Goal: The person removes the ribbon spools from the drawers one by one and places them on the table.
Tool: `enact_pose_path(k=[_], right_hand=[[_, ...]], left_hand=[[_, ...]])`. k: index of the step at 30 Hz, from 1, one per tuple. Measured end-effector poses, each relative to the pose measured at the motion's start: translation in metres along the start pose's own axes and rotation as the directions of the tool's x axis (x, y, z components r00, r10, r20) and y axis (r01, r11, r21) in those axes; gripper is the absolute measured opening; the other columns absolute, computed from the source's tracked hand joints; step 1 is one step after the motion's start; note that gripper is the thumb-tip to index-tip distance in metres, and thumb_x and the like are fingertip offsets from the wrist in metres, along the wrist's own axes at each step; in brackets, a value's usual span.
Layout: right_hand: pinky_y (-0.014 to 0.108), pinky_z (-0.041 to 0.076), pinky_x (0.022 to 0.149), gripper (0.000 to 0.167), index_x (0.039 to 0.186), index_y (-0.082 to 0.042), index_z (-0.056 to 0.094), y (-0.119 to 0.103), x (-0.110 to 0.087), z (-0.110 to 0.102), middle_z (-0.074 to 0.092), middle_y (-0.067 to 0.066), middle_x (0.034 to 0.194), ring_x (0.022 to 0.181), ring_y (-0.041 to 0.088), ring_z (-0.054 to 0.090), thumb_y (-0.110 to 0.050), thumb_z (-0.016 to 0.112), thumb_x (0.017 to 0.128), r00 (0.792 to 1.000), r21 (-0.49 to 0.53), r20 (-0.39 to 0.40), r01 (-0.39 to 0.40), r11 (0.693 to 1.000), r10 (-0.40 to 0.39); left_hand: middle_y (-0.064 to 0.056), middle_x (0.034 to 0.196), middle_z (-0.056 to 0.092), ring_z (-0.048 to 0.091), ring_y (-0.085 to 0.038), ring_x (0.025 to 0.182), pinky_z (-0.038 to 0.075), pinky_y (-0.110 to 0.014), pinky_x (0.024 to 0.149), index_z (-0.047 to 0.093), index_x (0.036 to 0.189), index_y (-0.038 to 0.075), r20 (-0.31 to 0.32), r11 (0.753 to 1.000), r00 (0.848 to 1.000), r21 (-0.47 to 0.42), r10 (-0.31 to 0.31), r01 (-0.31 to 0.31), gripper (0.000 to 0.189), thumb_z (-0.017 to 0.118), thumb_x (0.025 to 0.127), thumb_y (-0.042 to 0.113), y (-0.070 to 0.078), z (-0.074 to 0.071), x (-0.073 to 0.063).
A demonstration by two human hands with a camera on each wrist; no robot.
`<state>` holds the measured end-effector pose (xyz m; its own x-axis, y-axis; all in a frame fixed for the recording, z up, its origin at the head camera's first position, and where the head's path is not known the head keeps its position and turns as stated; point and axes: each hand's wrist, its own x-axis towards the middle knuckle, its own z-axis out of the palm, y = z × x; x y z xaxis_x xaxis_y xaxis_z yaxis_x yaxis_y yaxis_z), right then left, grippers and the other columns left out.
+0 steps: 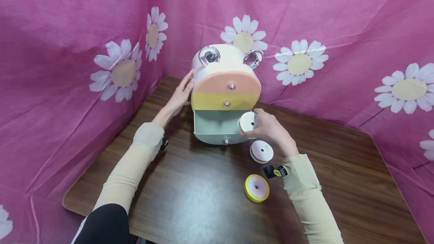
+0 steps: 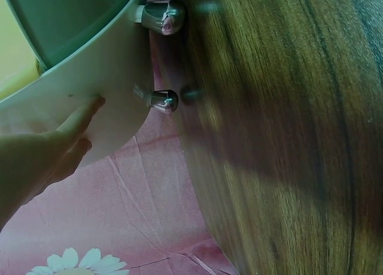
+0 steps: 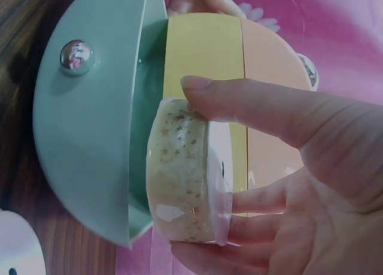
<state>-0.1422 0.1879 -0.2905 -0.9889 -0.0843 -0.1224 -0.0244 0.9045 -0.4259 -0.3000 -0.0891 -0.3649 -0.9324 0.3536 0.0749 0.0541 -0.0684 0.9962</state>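
Note:
A small white drawer box [image 1: 228, 61] with a rounded top, silver rings and round knobs stands on the table. Its bottom green drawer [image 1: 207, 138] is pulled out; the yellow and orange drawers above are closed. My left hand [image 1: 179, 99] rests against the box's left side, with extended fingers on the white wall [image 2: 119, 131] in the left wrist view. My right hand [image 1: 271, 126] grips a white ribbon spool [image 3: 179, 173] between thumb and fingers, at the right edge of the open drawer. Gold stars pattern its ribbon. The visible part of the drawer's inside holds nothing.
Another white spool [image 1: 262, 150] lies on the wooden table [image 1: 190, 183] just in front of the drawer's right side. Nearer to me lies a yellow-edged spool [image 1: 256, 187]. A pink curtain [image 1: 305, 10] with daisies hangs behind and left of the table.

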Motion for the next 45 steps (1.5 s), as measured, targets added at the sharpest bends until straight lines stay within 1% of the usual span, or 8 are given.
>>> enact_pose_path(k=[7, 12, 15, 19, 24, 30, 38, 45], right_hand=[[0.042, 0.05, 0.083, 0.079, 0.133, 0.005, 0.046, 0.021, -0.023, -0.002, 0.061, 0.018, 0.104, 0.097, 0.031, 0.057, -0.031, 0.084, 0.074, 0.999, -0.015, -0.018, -0.042, 0.999, 0.041], [0.048, 0.05, 0.089, 0.082, 0.135, 0.006, 0.044, 0.038, -0.045, -0.001, 0.061, 0.021, 0.111, 0.103, 0.034, 0.056, -0.03, 0.085, 0.073, 0.997, -0.011, -0.038, -0.063, 0.998, 0.063], [0.049, 0.05, 0.09, 0.082, 0.133, 0.008, 0.046, 0.051, -0.061, 0.0, 0.062, 0.024, 0.114, 0.104, 0.036, 0.057, -0.028, 0.086, 0.072, 0.994, -0.026, -0.071, -0.08, 0.996, 0.078], [0.043, 0.05, 0.081, 0.08, 0.128, 0.008, 0.049, 0.066, -0.081, 0.005, 0.062, 0.021, 0.104, 0.094, 0.032, 0.058, -0.029, 0.088, 0.069, 0.99, -0.044, -0.112, -0.092, 0.995, 0.087], [0.033, 0.044, 0.071, 0.075, 0.122, 0.004, 0.052, 0.081, -0.104, 0.014, 0.057, 0.011, 0.088, 0.083, 0.024, 0.053, -0.031, 0.089, 0.068, 0.984, -0.048, -0.135, -0.121, 0.991, 0.114], [0.037, 0.047, 0.071, 0.074, 0.119, 0.008, 0.054, 0.094, -0.12, 0.028, 0.059, 0.012, 0.088, 0.083, 0.025, 0.055, -0.03, 0.088, 0.066, 0.978, -0.067, -0.136, -0.166, 0.984, 0.156], [0.041, 0.049, 0.073, 0.065, 0.108, 0.007, 0.058, 0.108, -0.14, 0.045, 0.058, 0.013, 0.087, 0.084, 0.027, 0.054, -0.03, 0.088, 0.064, 0.972, -0.092, -0.109, -0.219, 0.971, 0.209], [0.048, 0.05, 0.081, 0.066, 0.11, 0.007, 0.058, 0.12, -0.163, 0.053, 0.061, 0.016, 0.096, 0.092, 0.031, 0.056, -0.03, 0.089, 0.064, 0.953, -0.103, -0.089, -0.299, 0.949, 0.29]], left_hand=[[0.002, 0.169, 0.005, 0.016, -0.03, 0.155, 0.034, -0.071, 0.109, 0.014, 0.158, 0.043, 0.021, 1.0, 1.0, 0.013, 0.003, -0.003, 0.058, 0.038, 0.105, 0.047, -0.002, 0.002, 0.003], [0.0, 0.17, 0.001, 0.012, -0.03, 0.155, 0.032, -0.072, 0.109, 0.011, 0.159, 0.039, 0.029, 1.0, 1.0, -0.005, 0.001, -0.001, 0.058, 0.036, 0.107, 0.041, 0.001, -0.002, -0.002], [-0.002, 0.17, -0.002, 0.008, -0.03, 0.155, 0.028, -0.073, 0.111, 0.009, 0.16, 0.035, 0.055, 0.999, 0.998, -0.032, -0.003, 0.005, 0.059, 0.034, 0.107, 0.038, 0.008, 0.002, -0.006], [-0.004, 0.17, -0.003, 0.007, -0.031, 0.155, 0.028, -0.072, 0.112, 0.008, 0.161, 0.031, 0.073, 0.999, 0.997, -0.039, -0.013, 0.016, 0.059, 0.034, 0.108, 0.035, 0.016, 0.008, -0.012], [-0.004, 0.17, -0.002, 0.006, -0.031, 0.156, 0.029, -0.072, 0.111, 0.007, 0.161, 0.032, 0.075, 1.0, 0.997, -0.019, -0.018, 0.02, 0.06, 0.034, 0.108, 0.035, 0.017, 0.011, -0.014], [-0.003, 0.17, -0.002, 0.005, -0.029, 0.156, 0.028, -0.073, 0.111, 0.008, 0.16, 0.033, 0.046, 0.999, 0.998, -0.017, -0.031, 0.032, 0.06, 0.036, 0.107, 0.036, 0.021, 0.004, -0.014], [0.003, 0.17, -0.004, 0.002, -0.026, 0.156, 0.024, -0.077, 0.11, 0.009, 0.158, 0.043, 0.032, 0.999, 0.999, -0.034, -0.025, 0.026, 0.059, 0.036, 0.105, 0.045, 0.005, -0.008, -0.003], [0.003, 0.169, -0.004, 0.002, -0.024, 0.156, 0.021, -0.078, 0.109, 0.01, 0.158, 0.044, 0.05, 0.999, 0.999, -0.043, -0.012, 0.015, 0.06, 0.038, 0.104, 0.048, -0.002, -0.001, 0.002]])
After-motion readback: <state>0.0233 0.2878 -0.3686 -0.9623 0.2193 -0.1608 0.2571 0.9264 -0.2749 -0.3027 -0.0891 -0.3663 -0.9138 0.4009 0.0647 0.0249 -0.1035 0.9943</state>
